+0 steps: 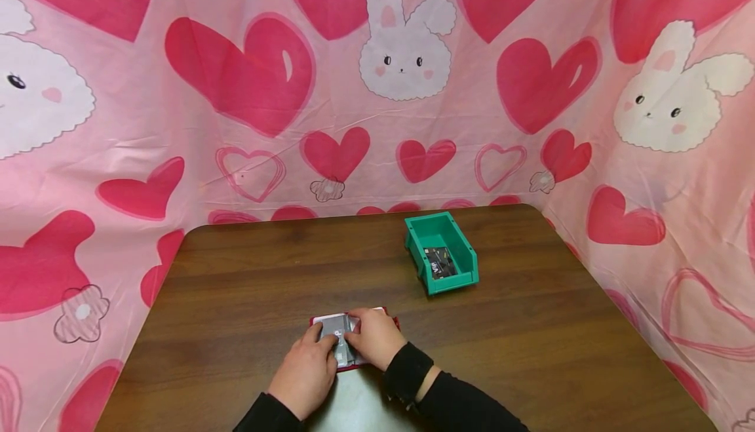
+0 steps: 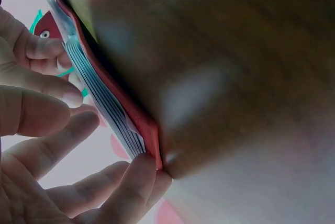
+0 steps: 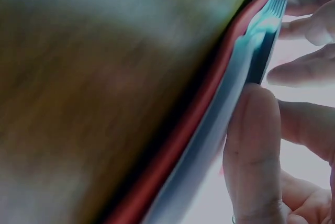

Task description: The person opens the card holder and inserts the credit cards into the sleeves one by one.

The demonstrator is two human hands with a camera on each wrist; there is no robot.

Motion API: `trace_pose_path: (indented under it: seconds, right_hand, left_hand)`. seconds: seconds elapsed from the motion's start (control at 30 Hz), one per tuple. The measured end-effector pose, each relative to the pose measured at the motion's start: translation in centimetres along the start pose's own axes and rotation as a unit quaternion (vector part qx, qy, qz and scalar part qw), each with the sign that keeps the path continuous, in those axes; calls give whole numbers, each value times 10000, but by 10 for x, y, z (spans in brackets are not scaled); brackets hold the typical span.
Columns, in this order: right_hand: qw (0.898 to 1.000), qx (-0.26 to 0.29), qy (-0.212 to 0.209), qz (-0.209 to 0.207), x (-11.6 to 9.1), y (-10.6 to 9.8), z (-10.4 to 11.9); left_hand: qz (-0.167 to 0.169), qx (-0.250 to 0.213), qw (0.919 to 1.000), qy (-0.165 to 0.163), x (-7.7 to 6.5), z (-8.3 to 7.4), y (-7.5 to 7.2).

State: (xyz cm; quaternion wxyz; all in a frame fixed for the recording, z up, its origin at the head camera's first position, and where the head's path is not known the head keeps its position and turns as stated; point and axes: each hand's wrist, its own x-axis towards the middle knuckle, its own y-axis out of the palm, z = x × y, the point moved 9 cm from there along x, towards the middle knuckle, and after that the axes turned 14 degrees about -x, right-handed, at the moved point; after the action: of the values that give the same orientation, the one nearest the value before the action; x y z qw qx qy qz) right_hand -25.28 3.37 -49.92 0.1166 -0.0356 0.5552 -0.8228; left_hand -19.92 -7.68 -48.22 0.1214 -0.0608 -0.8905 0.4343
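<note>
A red card holder (image 1: 348, 368) lies spread on the table in front of me, its clear sleeves stacked in layers on the left side. A grey card (image 1: 335, 324) shows on top of the sleeves. My left hand (image 1: 305, 368) holds the holder's left side, thumb over the sleeves and fingertips (image 2: 142, 162) at the red cover's edge. From the right, my right hand (image 1: 379, 337) pinches the grey card near the holder's middle, its thumb (image 3: 254, 124) against a dark edge above the sleeves. The fingers partly hide the card.
A teal open-front bin (image 1: 466, 256) stands farther back to the right, with black cards (image 1: 439, 263) in it. The wooden table (image 1: 253, 268) is bordered by a pink cloth (image 1: 336, 111) with hearts and rabbits.
</note>
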Motion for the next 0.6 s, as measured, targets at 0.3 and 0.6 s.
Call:
trace_pose_path:
  seconds: [0.3,0.6]
  right_hand:
    - [9991,297,-284,63,-3,1,8]
    - [9974,207,-657,-198,-5,-5,14]
  left_hand:
    - [26,20,10000,-16,0,2,3]
    - [-33,107,9995,289,-1,-1,1]
